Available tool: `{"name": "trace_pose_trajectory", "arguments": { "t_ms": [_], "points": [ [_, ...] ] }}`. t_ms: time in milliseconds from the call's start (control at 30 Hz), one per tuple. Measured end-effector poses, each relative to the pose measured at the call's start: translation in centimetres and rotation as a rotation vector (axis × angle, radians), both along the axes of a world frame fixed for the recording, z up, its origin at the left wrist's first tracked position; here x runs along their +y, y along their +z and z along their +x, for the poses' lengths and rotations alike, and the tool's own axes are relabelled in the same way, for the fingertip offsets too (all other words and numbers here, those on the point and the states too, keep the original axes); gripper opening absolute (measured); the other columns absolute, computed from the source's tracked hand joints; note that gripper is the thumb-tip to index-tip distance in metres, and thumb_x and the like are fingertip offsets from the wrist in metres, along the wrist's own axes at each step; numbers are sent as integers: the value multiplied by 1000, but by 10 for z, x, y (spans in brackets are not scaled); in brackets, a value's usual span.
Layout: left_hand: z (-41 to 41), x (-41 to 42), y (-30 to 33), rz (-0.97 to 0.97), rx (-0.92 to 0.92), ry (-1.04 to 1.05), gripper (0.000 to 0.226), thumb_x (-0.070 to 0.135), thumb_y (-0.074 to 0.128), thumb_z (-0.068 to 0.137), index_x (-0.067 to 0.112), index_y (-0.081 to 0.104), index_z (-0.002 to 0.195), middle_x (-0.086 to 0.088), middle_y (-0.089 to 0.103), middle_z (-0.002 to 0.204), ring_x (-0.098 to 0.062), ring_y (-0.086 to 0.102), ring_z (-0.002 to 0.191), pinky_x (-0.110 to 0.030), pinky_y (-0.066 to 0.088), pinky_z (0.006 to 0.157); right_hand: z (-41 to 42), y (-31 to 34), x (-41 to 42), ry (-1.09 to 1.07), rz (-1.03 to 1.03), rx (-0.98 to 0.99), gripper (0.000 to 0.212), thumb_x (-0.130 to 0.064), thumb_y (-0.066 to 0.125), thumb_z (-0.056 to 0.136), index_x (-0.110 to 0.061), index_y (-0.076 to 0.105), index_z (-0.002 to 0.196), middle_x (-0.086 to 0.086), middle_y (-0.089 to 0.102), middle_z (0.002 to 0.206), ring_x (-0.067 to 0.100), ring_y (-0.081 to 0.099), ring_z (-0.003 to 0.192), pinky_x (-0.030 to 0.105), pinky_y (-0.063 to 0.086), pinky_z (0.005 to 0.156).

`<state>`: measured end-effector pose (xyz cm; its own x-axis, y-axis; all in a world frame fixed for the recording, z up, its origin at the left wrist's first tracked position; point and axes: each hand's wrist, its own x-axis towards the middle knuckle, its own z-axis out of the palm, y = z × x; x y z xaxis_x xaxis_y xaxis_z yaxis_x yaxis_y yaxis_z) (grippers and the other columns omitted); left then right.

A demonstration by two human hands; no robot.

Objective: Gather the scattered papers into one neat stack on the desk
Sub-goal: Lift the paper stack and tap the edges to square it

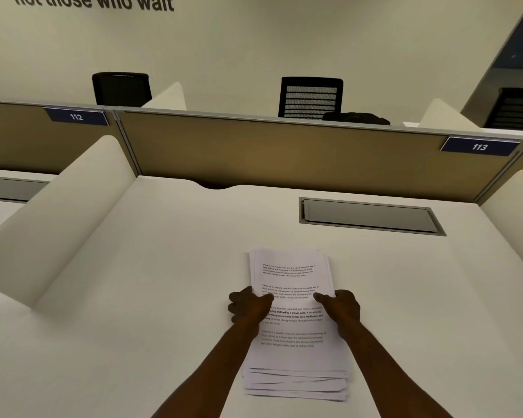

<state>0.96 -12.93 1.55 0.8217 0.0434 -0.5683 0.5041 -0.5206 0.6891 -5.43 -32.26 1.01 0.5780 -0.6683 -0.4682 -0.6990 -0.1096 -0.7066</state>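
Observation:
A stack of white printed papers (293, 276) lies on the white desk (151, 282) in front of me, its near edges fanned and uneven. My left hand (248, 306) grips the stack's left edge, thumb on the top sheet and fingers curled at the side. My right hand (341, 307) holds the right edge the same way, thumb lying across the page. Both forearms reach in from the bottom of the view.
A grey cable hatch (370, 215) is set into the desk behind the stack. White curved side dividers (61, 218) flank the desk, and a tan partition (284, 152) with a "113" label closes the back. Black office chairs (311, 98) stand beyond it.

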Motion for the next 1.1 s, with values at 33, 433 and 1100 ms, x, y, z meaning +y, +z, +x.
{"name": "trace_pose_trajectory", "arguments": {
  "t_ms": [33, 433, 1100],
  "points": [
    [-1, -1, 1, -18, -8, 2, 80, 42, 73, 81, 14, 38, 148, -11, 27, 148, -31, 29, 138, -45, 33, 114, 1, 1, 2, 3, 3, 11, 70, -37, 80, 77, -2, 53, 132, 17, 60, 131, 32, 58, 115, 33, 47, 88],
    [10, 12, 6, -460, 62, 174, 65, 13, 75, 84, 9, 47, 143, -16, 59, 136, -33, 61, 118, -40, 53, 97, 9, 5, 11, -2, 82, -100, 68, -30, 81, 76, -9, 50, 132, 14, 62, 124, 25, 59, 102, 35, 50, 89],
    [32, 32, 45, -580, -180, 97, 33, -6, 58, 87, 7, 69, 114, -18, 73, 108, -27, 74, 82, -35, 62, 67, 26, 55, 15, 71, 296, -509, 36, 7, 57, 84, -19, 61, 107, 9, 69, 107, 26, 70, 89, 37, 60, 70]
  ]
}}
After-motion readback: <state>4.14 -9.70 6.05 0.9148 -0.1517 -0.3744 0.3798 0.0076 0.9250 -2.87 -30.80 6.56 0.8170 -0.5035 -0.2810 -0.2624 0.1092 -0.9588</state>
